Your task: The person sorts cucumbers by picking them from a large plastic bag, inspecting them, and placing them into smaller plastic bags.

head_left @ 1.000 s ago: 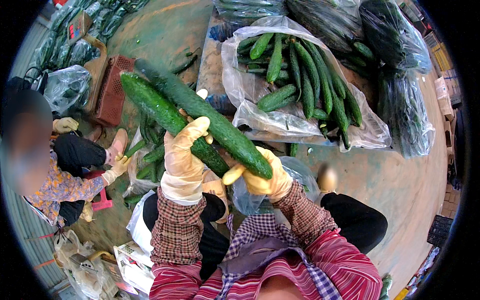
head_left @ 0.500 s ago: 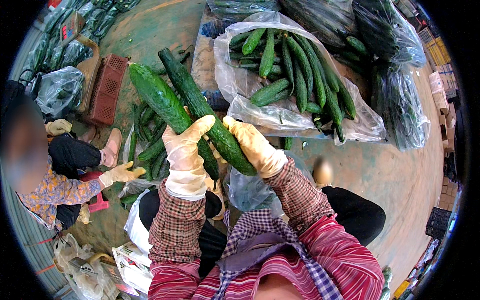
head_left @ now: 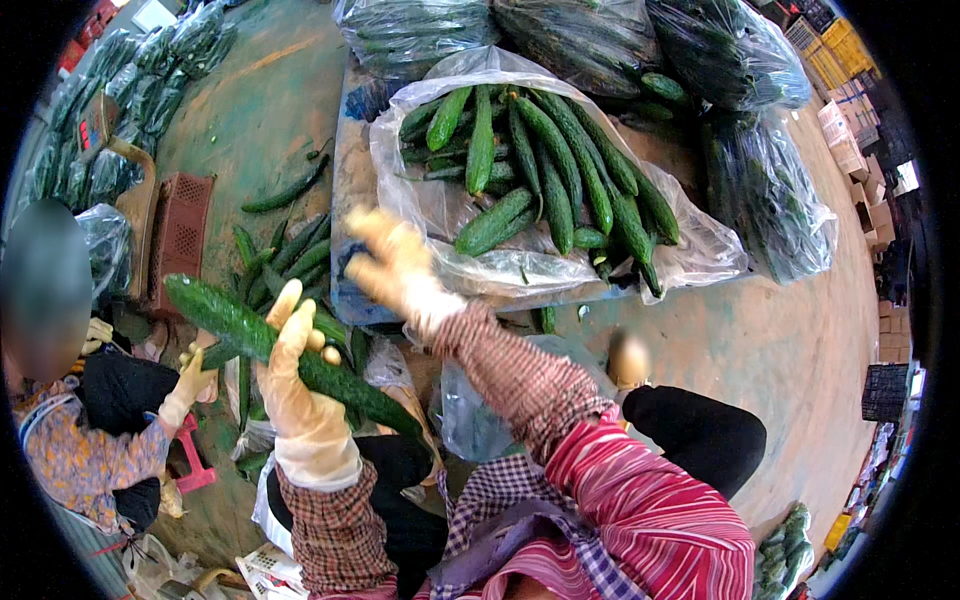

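A large green cucumber (head_left: 225, 315) lies slantwise in the grip of my left hand (head_left: 300, 385), gloved in pale yellow, with its lower end over my lap. My right hand (head_left: 395, 262), gloved the same way and blurred by motion, is stretched out with its fingers apart and nothing in them. It is by the left edge of an opened clear plastic bag (head_left: 420, 215) on a low platform. Several dark green cucumbers (head_left: 560, 170) are piled in that bag. More cucumbers (head_left: 300, 255) lie heaped on the floor beyond my left hand.
At the left a co-worker's gloved hand (head_left: 185, 385) is at a dark cucumber. A brown crate (head_left: 180, 235) and a scale (head_left: 135, 165) stand behind. A single cucumber (head_left: 285, 190) lies on the floor. Filled plastic bags (head_left: 775, 200) surround the opened one.
My right hand has let go of the second, darker cucumber and swung left and outward. My left hand has moved left and down, still holding its cucumber. The whole view has shifted.
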### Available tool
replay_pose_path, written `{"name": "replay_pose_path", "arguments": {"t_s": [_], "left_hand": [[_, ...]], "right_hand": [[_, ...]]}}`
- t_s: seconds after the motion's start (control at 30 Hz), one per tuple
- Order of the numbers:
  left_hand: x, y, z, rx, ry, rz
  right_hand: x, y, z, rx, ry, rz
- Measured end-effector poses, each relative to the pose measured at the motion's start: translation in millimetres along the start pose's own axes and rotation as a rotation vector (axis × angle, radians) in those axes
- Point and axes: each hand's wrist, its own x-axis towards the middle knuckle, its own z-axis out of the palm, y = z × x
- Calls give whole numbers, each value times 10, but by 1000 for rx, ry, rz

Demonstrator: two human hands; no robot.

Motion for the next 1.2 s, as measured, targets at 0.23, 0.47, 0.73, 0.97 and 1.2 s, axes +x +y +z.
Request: {"name": "replay_pose_path", "arguments": {"t_s": [0.23, 0.47, 0.73, 0.97, 1.2], "left_hand": [[-93, 0, 129, -126, -103, -205], [-109, -44, 141, -113, -153, -277], [-64, -151, 153, -161, -191, -193], [-81, -125, 127, -155, -241, -151], [-65, -200, 195, -105, -236, -265]], "right_hand": [[808, 1103, -1077, -175, 435, 594], [-514, 647, -1100, 1731, 11, 245], [-859, -35, -696, 1291, -146, 398], [-330, 263, -360, -16, 268, -16], [84, 683, -711, 95, 728, 775]]}}
